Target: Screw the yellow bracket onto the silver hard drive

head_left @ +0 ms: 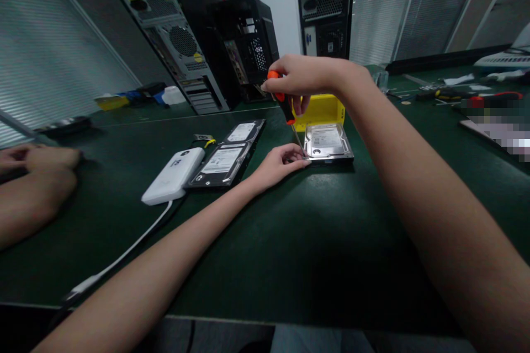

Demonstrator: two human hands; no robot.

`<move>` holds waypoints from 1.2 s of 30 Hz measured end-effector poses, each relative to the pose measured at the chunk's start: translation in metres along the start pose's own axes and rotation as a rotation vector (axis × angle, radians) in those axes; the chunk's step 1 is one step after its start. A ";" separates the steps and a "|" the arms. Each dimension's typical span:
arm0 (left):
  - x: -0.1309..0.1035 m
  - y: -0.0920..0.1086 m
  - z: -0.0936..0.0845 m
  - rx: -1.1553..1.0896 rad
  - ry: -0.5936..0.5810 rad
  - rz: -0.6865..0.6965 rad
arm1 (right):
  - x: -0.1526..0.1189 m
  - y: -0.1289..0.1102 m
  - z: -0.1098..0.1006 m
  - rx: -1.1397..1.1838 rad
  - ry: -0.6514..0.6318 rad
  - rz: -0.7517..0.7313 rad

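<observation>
My right hand [290,80] is wrapped round the orange and black handle of a screwdriver [285,105], held nearly upright. Its thin shaft points down at the left front corner of a silver hard drive [329,140]. At that same corner, my left hand [287,162] has its fingers curled, with thumb and fingertips against the drive's edge and beside the screwdriver tip. Directly behind the drive stands a yellow box [321,110]. Two more hard drives lie in a row to the left, the nearer one [219,164] and the farther one [242,132].
A white device [174,175] with a white cable [132,245] lies on the green table [265,242]. Another person's arms [37,193] rest at the left edge. Computer cases [182,38] stand behind, and tools [447,95] lie at the back right.
</observation>
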State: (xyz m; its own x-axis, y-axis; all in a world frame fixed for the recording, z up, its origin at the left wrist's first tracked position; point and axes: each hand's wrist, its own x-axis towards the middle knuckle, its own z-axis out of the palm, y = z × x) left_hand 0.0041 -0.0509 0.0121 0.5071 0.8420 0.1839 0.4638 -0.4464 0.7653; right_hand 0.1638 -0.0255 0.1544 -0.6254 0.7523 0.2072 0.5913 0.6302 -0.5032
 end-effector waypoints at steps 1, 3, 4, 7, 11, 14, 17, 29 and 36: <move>0.000 0.000 0.000 0.002 0.001 0.001 | 0.000 0.000 0.000 -0.006 0.000 -0.006; 0.000 0.000 0.000 0.003 0.003 0.002 | 0.000 0.000 0.000 -0.010 0.003 -0.019; 0.000 0.000 0.000 0.003 0.003 0.000 | 0.000 0.000 0.000 -0.011 0.002 -0.019; 0.000 0.000 0.000 0.003 -0.002 -0.006 | 0.000 -0.001 0.000 -0.001 -0.008 -0.011; 0.000 0.001 0.000 -0.001 -0.012 -0.012 | 0.000 -0.002 0.000 0.011 -0.002 0.014; 0.000 0.001 0.000 -0.006 -0.012 -0.013 | 0.001 -0.002 -0.001 -0.004 -0.025 0.026; 0.000 0.001 0.000 -0.006 -0.007 -0.008 | 0.002 -0.002 -0.002 -0.013 -0.043 0.023; 0.000 0.003 -0.001 -0.001 -0.007 -0.028 | 0.003 0.001 -0.002 0.008 -0.039 -0.016; 0.000 0.003 -0.001 -0.016 -0.015 -0.027 | 0.001 -0.002 -0.005 0.041 -0.038 0.045</move>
State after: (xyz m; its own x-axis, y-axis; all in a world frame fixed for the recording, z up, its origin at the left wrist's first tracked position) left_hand 0.0049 -0.0522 0.0150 0.5057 0.8489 0.1537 0.4661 -0.4188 0.7794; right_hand 0.1648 -0.0248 0.1600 -0.6175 0.7717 0.1522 0.5987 0.5866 -0.5454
